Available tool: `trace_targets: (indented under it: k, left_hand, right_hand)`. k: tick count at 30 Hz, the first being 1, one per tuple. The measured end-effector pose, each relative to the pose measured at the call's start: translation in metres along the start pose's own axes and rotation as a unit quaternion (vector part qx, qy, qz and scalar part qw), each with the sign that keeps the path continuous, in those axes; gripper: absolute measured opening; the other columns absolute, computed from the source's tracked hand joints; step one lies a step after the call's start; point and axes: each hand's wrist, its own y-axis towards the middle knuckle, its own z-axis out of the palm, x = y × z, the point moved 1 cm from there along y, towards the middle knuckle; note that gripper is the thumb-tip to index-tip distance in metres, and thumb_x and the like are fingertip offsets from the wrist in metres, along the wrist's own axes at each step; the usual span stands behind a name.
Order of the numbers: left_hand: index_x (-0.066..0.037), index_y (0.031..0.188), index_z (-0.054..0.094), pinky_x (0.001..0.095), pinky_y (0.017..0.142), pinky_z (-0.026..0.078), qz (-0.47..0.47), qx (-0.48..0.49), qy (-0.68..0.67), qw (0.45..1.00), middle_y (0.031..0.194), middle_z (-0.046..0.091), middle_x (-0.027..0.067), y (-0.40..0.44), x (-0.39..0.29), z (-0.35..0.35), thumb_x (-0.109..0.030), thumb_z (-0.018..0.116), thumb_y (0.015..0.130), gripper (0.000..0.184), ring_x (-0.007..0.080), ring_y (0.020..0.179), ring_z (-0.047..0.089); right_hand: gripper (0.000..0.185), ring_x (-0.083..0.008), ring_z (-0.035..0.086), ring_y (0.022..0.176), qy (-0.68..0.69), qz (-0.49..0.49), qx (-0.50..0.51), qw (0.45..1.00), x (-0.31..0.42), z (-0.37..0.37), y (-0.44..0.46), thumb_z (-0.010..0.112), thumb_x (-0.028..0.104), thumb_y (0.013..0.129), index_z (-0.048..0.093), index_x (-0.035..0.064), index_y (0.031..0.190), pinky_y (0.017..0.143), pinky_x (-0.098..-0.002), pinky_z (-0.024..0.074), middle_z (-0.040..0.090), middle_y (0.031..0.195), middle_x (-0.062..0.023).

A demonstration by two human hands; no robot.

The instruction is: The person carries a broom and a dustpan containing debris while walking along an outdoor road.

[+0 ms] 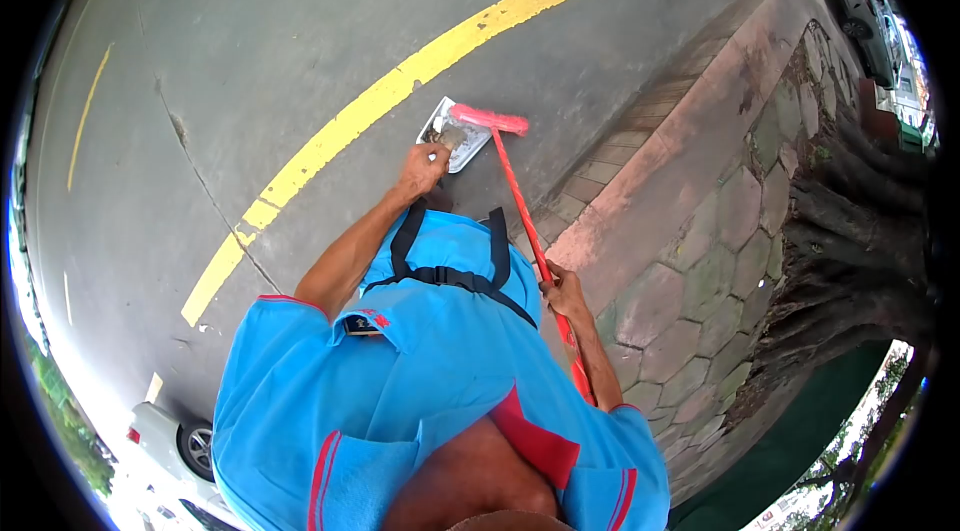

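Note:
My left hand [426, 163] is closed on the handle of a white dustpan [468, 149], which holds some brown and grey debris. My right hand [565, 292] wraps round the red pole of a broom [518, 193]. The broom's pink-red head [488, 119] lies across the far part of the dustpan and reaches past its right side. The lower end of the dustpan handle is hidden by my left hand.
Grey pavement [300, 31] carries a curved yellow line [400, 81]. To the right run a pinkish kerb [670, 151], stone paving [670, 306] and a thick tree trunk [860, 231]. Cars stand at the lower left [165, 441] and upper right [858, 6].

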Motion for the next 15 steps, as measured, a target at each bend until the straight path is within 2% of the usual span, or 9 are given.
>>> trace_targets:
  k: [2,4,5,7,8,12,14,15]
  left_hand:
    - [0.002,0.061,0.057,0.0288,0.052,0.041,0.005,0.017,0.025,1.000,0.055,0.054,0.0056,0.003,-0.003,-0.002,-0.027,0.048,0.087,0.039,0.0120,0.054,0.051]
    - [0.002,0.068,0.060,0.0352,0.057,0.044,-0.017,0.035,0.026,0.999,0.057,0.056,0.0137,0.012,-0.002,0.000,-0.023,0.049,0.080,0.030,0.0211,0.055,0.055]
    - [0.002,0.068,0.060,0.0352,0.057,0.044,-0.017,0.037,0.024,0.999,0.057,0.056,0.0137,0.012,-0.002,0.001,-0.023,0.049,0.080,0.030,0.0211,0.055,0.055]
    - [0.003,0.069,0.059,0.0372,0.059,0.044,0.054,0.031,0.042,0.997,0.059,0.056,0.0180,0.014,-0.008,0.001,-0.024,0.050,0.081,0.031,0.0253,0.054,0.054]
    - [0.003,0.072,0.061,0.0382,0.062,0.045,0.024,0.042,0.053,0.997,0.062,0.058,0.0213,0.017,-0.010,-0.001,-0.025,0.052,0.083,0.032,0.0284,0.057,0.055]
    - [0.001,0.077,0.065,0.0391,0.066,0.046,0.019,0.024,0.036,0.999,0.070,0.061,0.0230,0.026,-0.006,-0.006,-0.026,0.055,0.084,0.030,0.0326,0.065,0.061]
    - [0.002,0.078,0.066,0.0399,0.067,0.046,0.017,0.010,0.038,0.999,0.071,0.062,0.0230,0.029,-0.008,-0.010,-0.027,0.055,0.084,0.031,0.0340,0.067,0.062]
    - [0.002,0.078,0.067,0.0400,0.067,0.046,0.015,0.002,0.041,0.999,0.071,0.062,0.0229,0.029,-0.009,-0.012,-0.027,0.056,0.083,0.031,0.0338,0.068,0.062]
  right_hand:
    - [0.057,-0.0135,0.050,0.042,0.012,0.027,-0.010,1.000,0.014,-0.002,-0.002,0.055,0.002,0.076,0.045,0.0006,0.132,0.040,-0.0280,0.0408,0.058,0.060,-0.0075]
    - [0.056,-0.0129,0.051,0.044,0.013,-0.027,-0.050,0.998,0.025,-0.005,0.021,0.056,0.003,0.077,0.045,0.0005,0.132,0.041,-0.0282,0.0414,0.058,0.060,-0.0072]
    - [0.056,-0.0129,0.051,0.044,0.023,-0.027,-0.061,0.997,0.032,-0.005,0.037,0.056,0.004,0.077,0.045,0.0003,0.132,0.040,-0.0281,0.0412,0.057,0.060,-0.0072]
    - [0.056,-0.0129,0.052,0.044,0.031,-0.033,-0.074,0.996,0.050,-0.006,0.080,0.057,0.005,0.077,0.045,0.0000,0.132,0.040,-0.0279,0.0410,0.057,0.060,-0.0072]
    - [0.056,-0.0134,0.052,0.045,0.024,-0.038,-0.080,0.996,0.056,-0.006,0.104,0.058,0.006,0.078,0.045,-0.0002,0.132,0.040,-0.0282,0.0414,0.057,0.059,-0.0069]
    - [0.054,-0.0147,0.055,0.048,-0.019,-0.046,-0.079,0.996,0.091,0.003,0.127,0.059,0.007,0.078,0.047,-0.0011,0.130,0.042,-0.0294,0.0438,0.057,0.060,-0.0071]
    - [0.053,-0.0156,0.059,0.053,-0.036,-0.012,-0.037,0.999,0.086,0.009,0.121,0.059,0.005,0.077,0.048,-0.0027,0.128,0.048,-0.0300,0.0474,0.062,0.065,-0.0106]
    - [0.053,-0.0161,0.060,0.056,-0.088,-0.079,-0.053,0.992,0.051,0.013,0.132,0.059,0.004,0.077,0.048,-0.0033,0.128,0.050,-0.0298,0.0481,0.063,0.068,-0.0128]
